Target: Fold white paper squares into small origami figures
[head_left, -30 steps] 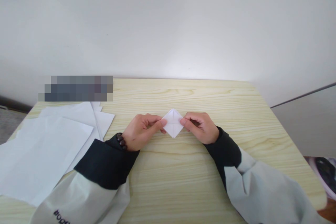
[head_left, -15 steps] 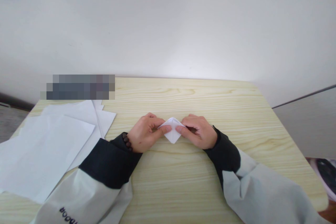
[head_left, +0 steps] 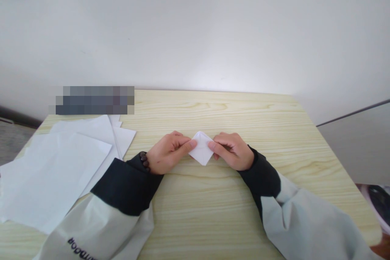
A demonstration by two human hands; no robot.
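Observation:
A small white folded paper square (head_left: 201,150) lies corner-down like a diamond at the middle of the wooden table (head_left: 219,207). My left hand (head_left: 169,152) pinches its left corner between thumb and fingers, and a dark bead bracelet (head_left: 144,161) sits on that wrist. My right hand (head_left: 231,150) pinches the right corner with curled fingers. Both hands rest on the tabletop with the paper between them.
Several loose white paper sheets (head_left: 57,166) overlap on the table's left side, reaching its left edge. A blurred dark strip (head_left: 94,100) lies at the table's far left edge against the white wall. A dark object (head_left: 378,201) shows beyond the right edge.
The paper showed crease lines on its face one second ago; then my hands squeezed closer over it. Now the hands have drawn slightly apart and a plain face shows.

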